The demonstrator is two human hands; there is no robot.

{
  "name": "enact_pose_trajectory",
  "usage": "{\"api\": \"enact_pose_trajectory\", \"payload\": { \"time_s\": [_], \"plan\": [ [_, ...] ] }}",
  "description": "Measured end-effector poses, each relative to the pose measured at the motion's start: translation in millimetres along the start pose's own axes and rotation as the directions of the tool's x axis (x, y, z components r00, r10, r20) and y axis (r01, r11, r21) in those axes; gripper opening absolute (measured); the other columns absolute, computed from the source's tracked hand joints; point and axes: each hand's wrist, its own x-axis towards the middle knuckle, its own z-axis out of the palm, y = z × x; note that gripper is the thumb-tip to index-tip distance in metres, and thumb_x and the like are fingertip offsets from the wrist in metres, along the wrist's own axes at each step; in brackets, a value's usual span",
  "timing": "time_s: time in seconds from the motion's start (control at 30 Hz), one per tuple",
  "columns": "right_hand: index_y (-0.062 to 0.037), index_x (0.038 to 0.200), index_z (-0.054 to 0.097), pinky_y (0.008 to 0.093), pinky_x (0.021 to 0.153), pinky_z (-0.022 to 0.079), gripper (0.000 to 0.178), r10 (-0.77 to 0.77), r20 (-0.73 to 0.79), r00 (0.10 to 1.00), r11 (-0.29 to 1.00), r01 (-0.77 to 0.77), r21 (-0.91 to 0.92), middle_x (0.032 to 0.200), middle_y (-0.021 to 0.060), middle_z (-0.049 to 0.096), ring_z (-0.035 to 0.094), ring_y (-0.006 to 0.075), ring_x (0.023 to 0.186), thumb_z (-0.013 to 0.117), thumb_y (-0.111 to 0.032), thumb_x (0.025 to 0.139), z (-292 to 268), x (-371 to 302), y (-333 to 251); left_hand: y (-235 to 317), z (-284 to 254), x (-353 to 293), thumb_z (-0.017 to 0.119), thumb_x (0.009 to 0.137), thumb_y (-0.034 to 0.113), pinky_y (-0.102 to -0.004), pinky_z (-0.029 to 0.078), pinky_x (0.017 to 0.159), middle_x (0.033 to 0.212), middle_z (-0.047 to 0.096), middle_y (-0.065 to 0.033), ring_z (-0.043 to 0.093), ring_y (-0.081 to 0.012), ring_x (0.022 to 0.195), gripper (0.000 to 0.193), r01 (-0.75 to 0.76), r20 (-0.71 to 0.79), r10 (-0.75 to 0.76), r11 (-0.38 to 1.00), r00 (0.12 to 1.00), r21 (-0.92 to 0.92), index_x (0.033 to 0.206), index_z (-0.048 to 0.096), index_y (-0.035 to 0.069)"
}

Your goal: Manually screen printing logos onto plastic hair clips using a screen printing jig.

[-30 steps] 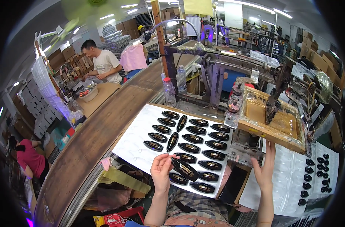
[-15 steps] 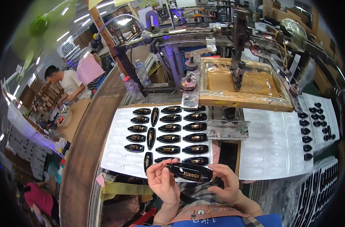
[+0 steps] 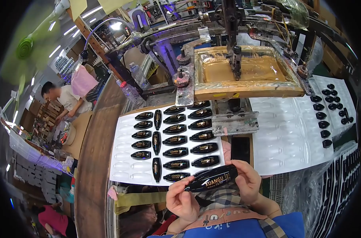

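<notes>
Close in front of me I hold a glossy black bottle-shaped piece [image 3: 212,179] with gold print on its upper side. It tapers to a narrow neck on the left and lies slightly tilted, right end higher. The fingers of my left hand [image 3: 183,200] pinch the neck end. My right hand [image 3: 248,183] grips the wider right end between thumb and fingers. Just beyond, a white moulded tray [image 3: 123,166] carries rows of the same printed black pieces, several turned lengthwise.
Past the tray stands a printing screen in a wooden frame [image 3: 244,93], over a metal fixture [image 3: 235,123]. Another white tray [image 3: 275,146] with small black parts lies right. A dark phone-like slab [image 3: 240,149] sits between trays. A co-worker [image 3: 67,101] works at far left.
The black piece has moved slightly right, and its right end has risen. My right fingers have closed around that end. The whole view has shifted a little.
</notes>
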Motion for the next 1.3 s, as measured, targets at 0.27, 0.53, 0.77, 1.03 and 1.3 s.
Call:
{"api": "enact_pose_trajectory", "payload": {
  "time_s": [0.27,0.53,0.77,1.03,1.3],
  "plan": [
    [0.0093,0.112,0.049,0.0331,0.086,0.041,0.034,-0.094,-0.004,0.996,0.963,0.090,-0.252,0.109,0.0213,0.055,0.055,0.0296,0.099,0.044,0.000,0.079,-2,1,-11,4,0,-7,0.048,0.085,0.005,-0.0392,0.042,0.090,0.100,0.048,-0.0155,0.054,-0.0268,0.095,0.015,-0.023,0.072,0.023,1.000,0.997,-0.008,0.099,0.046,0.000],
    [0.0099,0.115,0.046,0.0335,0.088,0.039,0.039,-0.062,0.023,0.998,0.962,0.066,-0.265,0.113,0.0220,0.052,0.054,0.0311,0.102,0.041,0.006,0.076,-3,-2,-13,1,-2,-11,0.047,0.085,0.004,-0.0377,0.045,0.088,0.102,0.048,-0.0168,0.055,-0.0282,0.096,0.016,-0.045,0.066,0.044,0.999,0.997,0.010,0.099,0.046,-0.001],
    [0.0092,0.115,0.046,0.0332,0.089,0.039,0.039,-0.068,0.030,0.997,0.963,0.074,-0.260,0.114,0.0218,0.052,0.053,0.0308,0.103,0.040,0.007,0.076,-3,-2,-14,2,-2,-10,0.048,0.084,0.004,-0.0367,0.046,0.087,0.100,0.049,-0.0164,0.055,-0.0283,0.096,0.016,-0.062,0.081,0.060,0.998,0.995,0.023,0.099,0.046,0.000],
    [0.0089,0.111,0.049,0.0333,0.088,0.041,0.033,-0.092,0.008,0.996,0.961,0.091,-0.262,0.111,0.0205,0.054,0.055,0.0296,0.101,0.043,-0.001,0.081,-2,-2,-12,3,-4,-10,0.049,0.084,0.006,-0.0369,0.047,0.084,0.098,0.049,-0.0162,0.055,-0.0280,0.093,0.015,-0.045,0.080,0.042,0.999,0.996,0.031,0.097,0.047,0.001],
    [0.0086,0.107,0.051,0.0322,0.083,0.042,0.031,-0.110,-0.084,0.990,0.983,0.096,-0.157,0.104,0.0193,0.057,0.056,0.0270,0.095,0.047,-0.009,0.082,0,-7,-8,3,-4,-11,0.051,0.083,0.009,-0.0366,0.047,0.081,0.094,0.049,-0.0151,0.055,-0.0270,0.088,0.015,-0.032,0.085,0.028,0.998,0.996,0.044,0.096,0.046,0.001]
  ]
}}
